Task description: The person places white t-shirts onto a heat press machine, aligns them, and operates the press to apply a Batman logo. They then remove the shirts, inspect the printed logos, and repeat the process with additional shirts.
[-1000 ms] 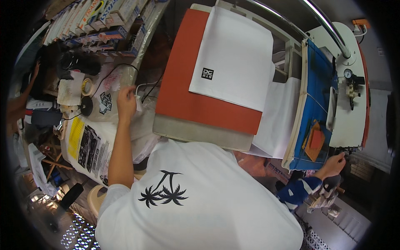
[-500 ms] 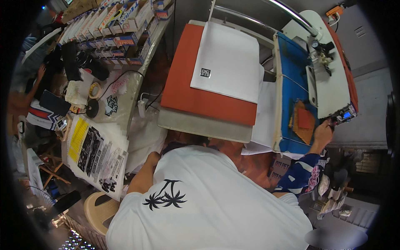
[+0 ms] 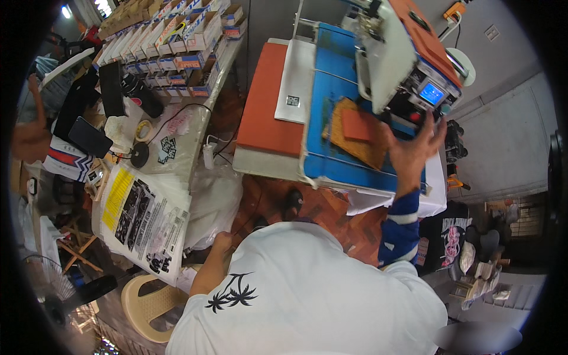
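Note:
My right hand (image 3: 411,157) is raised with its fingers spread, just below the control box (image 3: 426,94) of a heat press; whether a fingertip touches the box I cannot tell. The box has a lit blue screen and a red button. Beneath the white press head (image 3: 378,59) lies a blue board (image 3: 331,71) bearing a brown pad (image 3: 343,133) and an orange-red square (image 3: 358,125). The board overlaps white cloth (image 3: 294,77) with a small black print, on a red pad (image 3: 266,106). My left hand (image 3: 222,244) hangs low beside clear plastic (image 3: 213,201); its fingers are hidden.
On the left, a table (image 3: 198,127) carries stacked cardboard boxes (image 3: 177,41), a black bottle (image 3: 142,97), a tape roll (image 3: 143,130) and printed sheets (image 3: 145,219). A beige chair (image 3: 139,307) stands at lower left. Another person's arm (image 3: 32,142) shows at far left.
The press head, control box and blue board have swung left, now covering part of the white cloth. My right hand has moved left and up with them, and its fingers have spread.

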{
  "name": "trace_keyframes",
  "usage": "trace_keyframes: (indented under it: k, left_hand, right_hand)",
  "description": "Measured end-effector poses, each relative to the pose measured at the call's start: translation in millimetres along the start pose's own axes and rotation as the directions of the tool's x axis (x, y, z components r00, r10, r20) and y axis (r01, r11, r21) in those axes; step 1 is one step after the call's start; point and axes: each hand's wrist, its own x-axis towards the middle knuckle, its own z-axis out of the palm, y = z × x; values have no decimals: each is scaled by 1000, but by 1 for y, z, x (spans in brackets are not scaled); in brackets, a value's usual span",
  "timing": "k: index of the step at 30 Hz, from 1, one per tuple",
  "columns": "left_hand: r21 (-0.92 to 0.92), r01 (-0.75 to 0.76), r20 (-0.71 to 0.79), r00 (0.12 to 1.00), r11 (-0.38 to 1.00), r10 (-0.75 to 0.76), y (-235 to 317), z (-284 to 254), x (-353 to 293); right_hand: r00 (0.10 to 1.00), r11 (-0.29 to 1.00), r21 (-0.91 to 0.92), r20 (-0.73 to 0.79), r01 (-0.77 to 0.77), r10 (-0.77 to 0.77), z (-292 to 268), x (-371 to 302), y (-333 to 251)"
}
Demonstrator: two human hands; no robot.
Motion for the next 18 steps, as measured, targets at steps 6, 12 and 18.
trace_keyframes:
  k: [6,12,18]
  left_hand:
    - [15,-115,110,988,993,112,-44,1,-13]
    - [-703,373,451,892,606,-26,-47,28,-24]
    - [-568,225,186,972,791,-143,-44,55,-50]
  right_hand:
    - [993,982,177,82,67,-83,19,10,-47]
    - [989,982,186,142,24,-51,40,4,-99]
    - [980,886,443,71,137,-187,35,-4,-61]
